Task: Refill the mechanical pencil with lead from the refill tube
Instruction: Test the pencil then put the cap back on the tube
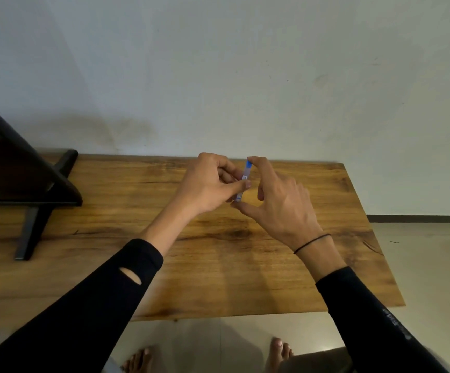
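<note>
Now we hold the refill tube (245, 181) upright over the far counter (312, 265): left hand (207, 184) pinches its body, right hand (280, 200) pinches the blue cap (249, 164). Next, probably, pull it off. No pencil shows.

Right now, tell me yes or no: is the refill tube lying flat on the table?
No, the refill tube is held up above the wooden table, pinched between the left hand and the right hand.

No text can be read. The refill tube (244, 181) carries a small label just below its blue cap, too blurred to make out; pale lettering on the right sleeve (396, 323) is likewise illegible.
</note>
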### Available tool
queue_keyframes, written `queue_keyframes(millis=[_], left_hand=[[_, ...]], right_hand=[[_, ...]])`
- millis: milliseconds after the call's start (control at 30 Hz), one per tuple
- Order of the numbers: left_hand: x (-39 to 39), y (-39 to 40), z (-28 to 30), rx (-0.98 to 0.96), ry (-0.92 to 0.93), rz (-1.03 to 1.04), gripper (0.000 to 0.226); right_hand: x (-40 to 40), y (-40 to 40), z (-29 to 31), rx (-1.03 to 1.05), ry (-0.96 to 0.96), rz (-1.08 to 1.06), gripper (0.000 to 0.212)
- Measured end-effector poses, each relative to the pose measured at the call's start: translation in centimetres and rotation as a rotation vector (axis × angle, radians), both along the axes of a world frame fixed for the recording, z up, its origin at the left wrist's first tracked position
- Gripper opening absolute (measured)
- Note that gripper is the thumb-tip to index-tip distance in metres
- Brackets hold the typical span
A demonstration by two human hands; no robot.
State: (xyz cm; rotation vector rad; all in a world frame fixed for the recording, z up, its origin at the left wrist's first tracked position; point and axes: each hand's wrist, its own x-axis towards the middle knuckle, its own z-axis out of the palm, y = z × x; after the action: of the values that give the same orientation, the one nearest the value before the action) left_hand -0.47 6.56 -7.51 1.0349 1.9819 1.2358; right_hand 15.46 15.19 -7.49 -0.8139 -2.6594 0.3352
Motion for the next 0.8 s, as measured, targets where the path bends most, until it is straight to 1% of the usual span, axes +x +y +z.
queue_keyframes(millis=[33, 100, 200, 267, 333, 367, 400, 467, 500, 533, 600, 700, 800], left_hand=[[0.1, 0.0, 0.0, -0.012, -0.008, -0.008, 0.02], [0.2, 0.0, 0.0, -0.029, -0.031, -0.02, 0.021], [0.3, -0.1, -0.2, -0.04, -0.079, -0.032, 0.02], [0.7, 0.0, -0.7, -0.046, -0.121, -0.036, 0.02], [1.4, 0.2, -1.5, -0.057, -0.181, -0.04, 0.015], [1.7, 0.2, -2.0, -0.085, -0.181, -0.055, 0.013], [2.0, 0.1, -2.7, -0.124, -0.113, -0.08, 0.012], [2.1, -0.3, -3.7, -0.202, 0.178, -0.117, 0.011], [2.0, -0.5, -4.2, -0.206, 0.3, -0.1, 0.01], [1.8, -0.7, -4.6, -0.186, 0.377, -0.072, 0.009], [1.2, -1.2, -5.3, -0.113, 0.454, -0.023, 0.006], [0.7, -2.2, -7.2, 0.013, 0.514, 0.012, 0.005], [0.9, -3.0, -8.8, 0.011, 0.595, 0.055, 0.01]], right_hand=[[0.1, 0.0, 0.1, 0.029, -0.017, 0.002, 0.078], [0.2, 0.2, 0.1, 0.001, -0.036, 0.005, 0.076], [0.3, 0.8, -0.3, -0.084, -0.027, 0.03, 0.083], [0.7, 1.3, -0.4, -0.102, -0.049, 0.058, 0.083], [1.3, 2.0, -0.6, -0.022, -0.122, 0.059, 0.08], [1.6, 2.4, -0.7, 0.033, -0.181, 0.048, 0.081], [1.8, 2.7, -0.8, 0.063, -0.245, 0.04, 0.083], [2.3, 3.1, -1.2, 0.034, -0.367, 0.031, 0.088], [2.6, 3.4, -1.7, 0.014, -0.422, 0.036, 0.09], [2.8, 3.6, -2.2, 0.007, -0.47, 0.038, 0.091], [3.2, 3.8, -3.3, -0.029, -0.511, 0.045, 0.093], [3.4, 4.4, -4.3, -0.06, -0.543, 0.062, 0.1], [3.7, 4.4, -4.1, -0.016, -0.575, 0.06, 0.109]])
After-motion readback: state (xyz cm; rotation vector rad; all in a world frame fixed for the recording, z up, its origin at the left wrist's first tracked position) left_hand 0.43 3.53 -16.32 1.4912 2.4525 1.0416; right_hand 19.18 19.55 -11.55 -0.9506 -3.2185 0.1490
